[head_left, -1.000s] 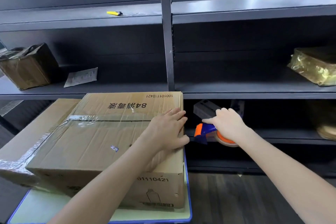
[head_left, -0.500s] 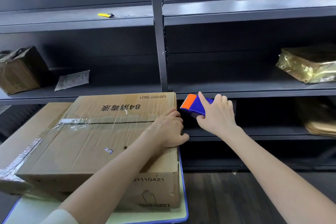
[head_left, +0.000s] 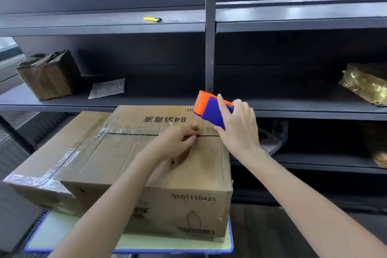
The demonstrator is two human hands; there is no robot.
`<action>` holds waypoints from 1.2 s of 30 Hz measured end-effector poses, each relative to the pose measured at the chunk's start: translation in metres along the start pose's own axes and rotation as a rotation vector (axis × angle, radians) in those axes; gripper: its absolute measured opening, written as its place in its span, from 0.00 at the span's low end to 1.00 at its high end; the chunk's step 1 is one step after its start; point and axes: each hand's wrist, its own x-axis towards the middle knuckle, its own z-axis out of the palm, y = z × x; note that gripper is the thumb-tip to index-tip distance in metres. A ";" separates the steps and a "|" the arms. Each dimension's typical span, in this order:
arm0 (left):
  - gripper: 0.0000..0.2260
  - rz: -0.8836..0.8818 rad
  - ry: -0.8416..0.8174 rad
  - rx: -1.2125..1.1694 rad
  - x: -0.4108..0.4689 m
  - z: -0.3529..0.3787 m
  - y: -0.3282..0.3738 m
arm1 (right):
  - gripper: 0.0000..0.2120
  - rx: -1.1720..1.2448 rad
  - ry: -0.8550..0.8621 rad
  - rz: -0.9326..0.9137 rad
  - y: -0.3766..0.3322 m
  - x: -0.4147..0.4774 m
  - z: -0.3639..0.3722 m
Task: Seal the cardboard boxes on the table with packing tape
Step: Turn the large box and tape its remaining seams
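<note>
Under your left hand (head_left: 178, 142) is the top of the big cardboard box (head_left: 129, 165), which stands on the pale table (head_left: 167, 244) with the blue rim. That hand rests on the lid with its fingers curled and their tips drawn together right on the dark seam (head_left: 134, 134) between the two flaps. Whether they pinch anything there (a clear tape end would hardly show) cannot be told.

Just to the right of it, your right hand (head_left: 236, 125) grips the tape dispenser (head_left: 211, 111), fingers wrapped over its blue body and thumb underneath. The orange toothed end points up and away from you, above the far right corner of the box. The heel of this hand is close over the right end of the seam.

Left of your left hand, wrinkled clear tape (head_left: 104, 132) covers the far end of the seam. Farther left, touching the big box, lies a flatter box (head_left: 41, 165) with tape across its near corner.

Beyond both hands stand dark shelves (head_left: 293, 109). Up and left of your left hand are a small worn box (head_left: 49, 75) and a sheet of paper (head_left: 106, 88), and one level higher a yellow cutter (head_left: 152, 19). Far to the right of your right hand sits a parcel in gold wrap (head_left: 366, 84).
</note>
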 end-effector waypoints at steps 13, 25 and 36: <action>0.20 -0.259 0.069 0.108 -0.059 -0.032 -0.090 | 0.31 -0.074 -0.038 -0.095 -0.056 -0.015 0.004; 0.21 -0.278 0.129 0.248 -0.092 -0.036 -0.133 | 0.26 0.202 -0.540 -0.243 -0.133 -0.034 0.012; 0.21 -0.278 0.144 0.272 -0.089 -0.035 -0.137 | 0.52 0.059 -0.667 -0.318 -0.183 -0.056 0.010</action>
